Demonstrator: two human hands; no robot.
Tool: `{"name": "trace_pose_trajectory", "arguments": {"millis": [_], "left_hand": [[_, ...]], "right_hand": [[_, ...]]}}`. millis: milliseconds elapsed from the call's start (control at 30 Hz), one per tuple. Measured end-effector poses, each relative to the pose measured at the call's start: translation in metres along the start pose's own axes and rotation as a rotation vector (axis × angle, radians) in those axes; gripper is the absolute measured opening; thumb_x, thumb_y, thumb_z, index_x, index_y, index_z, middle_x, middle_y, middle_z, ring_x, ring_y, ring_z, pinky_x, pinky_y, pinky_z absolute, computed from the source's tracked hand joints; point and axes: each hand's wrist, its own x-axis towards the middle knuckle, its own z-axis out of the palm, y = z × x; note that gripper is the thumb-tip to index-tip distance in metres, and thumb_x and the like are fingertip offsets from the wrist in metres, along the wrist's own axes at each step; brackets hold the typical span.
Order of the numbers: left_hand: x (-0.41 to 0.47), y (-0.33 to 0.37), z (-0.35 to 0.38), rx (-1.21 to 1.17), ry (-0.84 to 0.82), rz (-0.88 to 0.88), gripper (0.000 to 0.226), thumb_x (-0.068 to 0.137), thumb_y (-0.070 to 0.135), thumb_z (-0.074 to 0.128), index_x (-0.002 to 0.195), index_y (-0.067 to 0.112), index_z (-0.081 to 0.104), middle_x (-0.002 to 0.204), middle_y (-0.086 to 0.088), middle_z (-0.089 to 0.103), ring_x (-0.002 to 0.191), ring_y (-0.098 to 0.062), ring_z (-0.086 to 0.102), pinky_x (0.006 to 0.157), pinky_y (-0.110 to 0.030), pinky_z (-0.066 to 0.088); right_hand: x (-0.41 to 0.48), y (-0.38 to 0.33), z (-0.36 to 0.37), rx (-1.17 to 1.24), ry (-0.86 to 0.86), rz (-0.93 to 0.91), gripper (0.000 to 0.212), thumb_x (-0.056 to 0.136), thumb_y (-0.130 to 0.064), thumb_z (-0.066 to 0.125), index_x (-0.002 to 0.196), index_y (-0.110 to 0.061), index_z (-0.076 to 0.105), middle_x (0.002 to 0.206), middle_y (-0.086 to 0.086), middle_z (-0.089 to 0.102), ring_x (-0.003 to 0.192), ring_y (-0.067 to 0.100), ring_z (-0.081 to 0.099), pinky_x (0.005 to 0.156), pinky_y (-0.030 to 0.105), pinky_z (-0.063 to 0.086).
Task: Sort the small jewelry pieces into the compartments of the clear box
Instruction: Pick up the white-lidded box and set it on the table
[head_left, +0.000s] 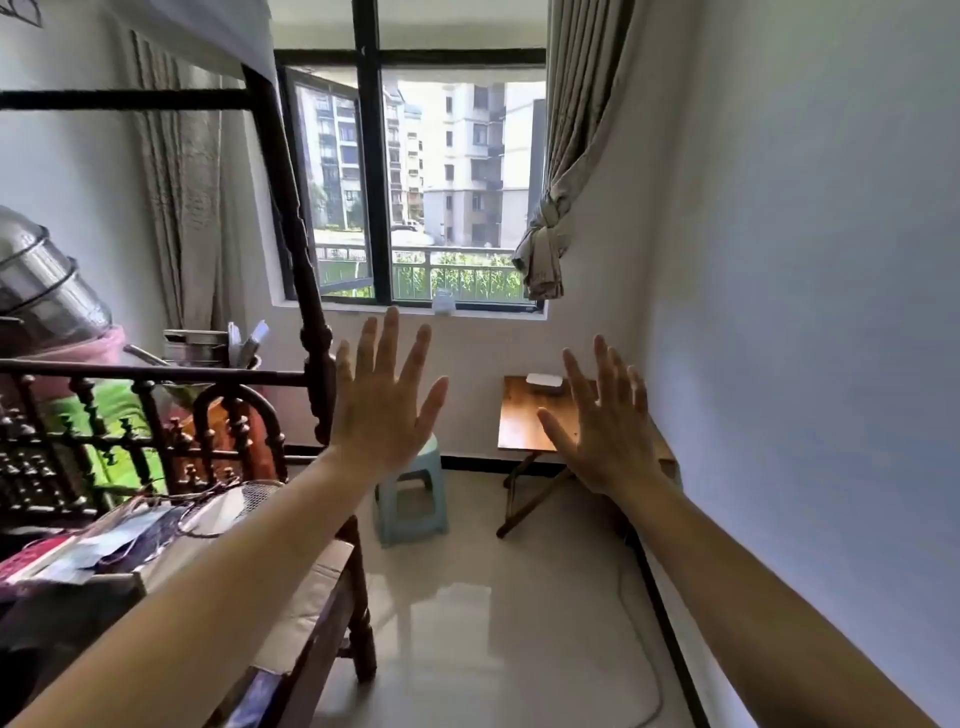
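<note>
1. Two hands are raised in front of you: your left hand (382, 405) and your right hand (602, 421), both spread flat with fingers fanned wide, backs toward you, holding nothing.
2. No jewelry pieces can be made out. A pale, flat object (544, 380) lies at the far end of the small wooden bench (524, 415) by the right wall; it may be the clear box, but it is too small and blurred to tell, and no compartments show.
3. Sorting looks not yet begun, so the step in hand is probably getting to the bench. Lower your hands and look down at the bench top before reaching, so you can find the pieces first.
4. When you do pick, pinch one small piece at a time with fingertips; tiny items likely slip or scatter if swept.
5. A light blue plastic stool (413, 493) stands on the floor between you and the window (441, 182), left of the bench; you could sit on it there.
6. On your left, a dark wooden bed frame (306, 322) and a cluttered surface of books (78, 551) crowd the passage, and a cable (644, 649) trails along the floor near the right wall, so step carefully.
</note>
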Motion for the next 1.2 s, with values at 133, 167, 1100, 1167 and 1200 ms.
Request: {"name": "trace_pose_trajectory", "arguments": {"millis": [133, 167, 1100, 1167, 1200], "left_hand": [[0.064, -0.039, 0.077, 0.018, -0.059, -0.052, 0.074, 0.095, 0.063, 0.007, 0.158, 0.023, 0.012, 0.165, -0.014, -0.001, 0.151, -0.034, 0.002, 0.119, -0.058, 0.005], [0.083, -0.048, 0.097, 0.023, -0.063, -0.05, 0.074, 0.095, 0.062, 0.008, 0.158, 0.024, 0.012, 0.165, -0.014, -0.001, 0.151, -0.034, 0.002, 0.119, -0.057, 0.005], [0.529, -0.216, 0.607, 0.014, -0.142, -0.168, 0.069, 0.098, 0.059, 0.018, 0.158, 0.025, 0.01, 0.165, -0.011, -0.003, 0.151, -0.032, 0.0, 0.118, -0.056, 0.005], [0.556, -0.235, 0.646, 0.009, -0.144, -0.182, 0.068, 0.099, 0.058, 0.018, 0.157, 0.024, 0.013, 0.166, -0.012, -0.001, 0.151, -0.032, 0.001, 0.118, -0.057, 0.007], [0.57, -0.244, 0.668, 0.001, -0.149, -0.177, 0.069, 0.098, 0.059, 0.017, 0.157, 0.024, 0.013, 0.166, -0.012, -0.001, 0.151, -0.032, 0.001, 0.118, -0.058, 0.007]], "right_hand": [[0.071, 0.009, 0.075, -0.014, -0.064, 0.011, 0.082, 0.094, -0.069, 0.03, 0.16, -0.027, 0.006, 0.167, 0.012, -0.012, 0.154, 0.034, -0.003, 0.122, 0.053, 0.004], [0.089, 0.014, 0.094, -0.027, -0.07, -0.007, 0.082, 0.094, -0.069, 0.03, 0.16, -0.027, 0.005, 0.167, 0.012, -0.012, 0.154, 0.034, -0.003, 0.122, 0.053, 0.005], [0.563, 0.196, 0.564, 0.143, -0.148, 0.134, 0.082, 0.094, -0.066, 0.032, 0.16, -0.026, 0.004, 0.167, 0.012, -0.008, 0.152, 0.039, 0.006, 0.12, 0.057, 0.01], [0.592, 0.199, 0.599, 0.131, -0.133, 0.117, 0.082, 0.094, -0.067, 0.032, 0.16, -0.025, 0.006, 0.168, 0.012, -0.007, 0.152, 0.038, 0.008, 0.119, 0.056, 0.01], [0.605, 0.202, 0.617, 0.125, -0.129, 0.119, 0.082, 0.094, -0.067, 0.031, 0.16, -0.025, 0.007, 0.168, 0.012, -0.006, 0.152, 0.038, 0.009, 0.119, 0.056, 0.01]]}}
